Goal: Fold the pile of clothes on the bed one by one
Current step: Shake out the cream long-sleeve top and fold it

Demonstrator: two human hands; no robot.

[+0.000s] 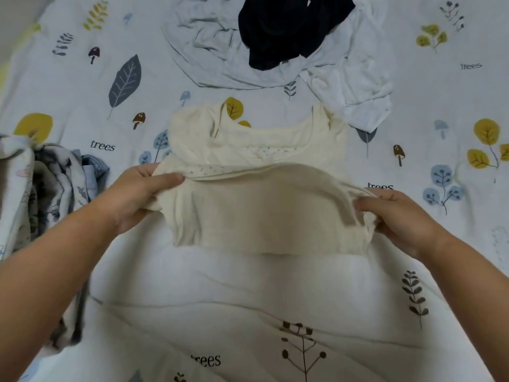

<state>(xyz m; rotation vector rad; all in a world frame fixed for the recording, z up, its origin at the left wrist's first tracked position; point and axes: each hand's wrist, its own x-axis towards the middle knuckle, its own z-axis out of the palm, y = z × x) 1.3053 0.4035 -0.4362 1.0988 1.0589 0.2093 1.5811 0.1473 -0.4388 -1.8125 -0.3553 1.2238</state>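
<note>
A cream sleeveless top [256, 205] lies in the middle of the bed, neckline away from me. Its lower part is lifted off the sheet and hangs doubled towards me. My left hand [137, 194] pinches the top's left edge, thumb on the upper side. My right hand [396, 216] grips the right edge, fingers curled into the fabric. Beyond it sits the unfolded pile: a dark navy garment [286, 31] on crumpled pale blue-white clothes [214, 51], with a white piece [355, 89] trailing to the right.
The bedsheet [275, 304] is white with printed leaves, mushrooms and the word "trees". A heap of grey and blue patterned fabric [49, 188] lies at the left edge, next to my left forearm.
</note>
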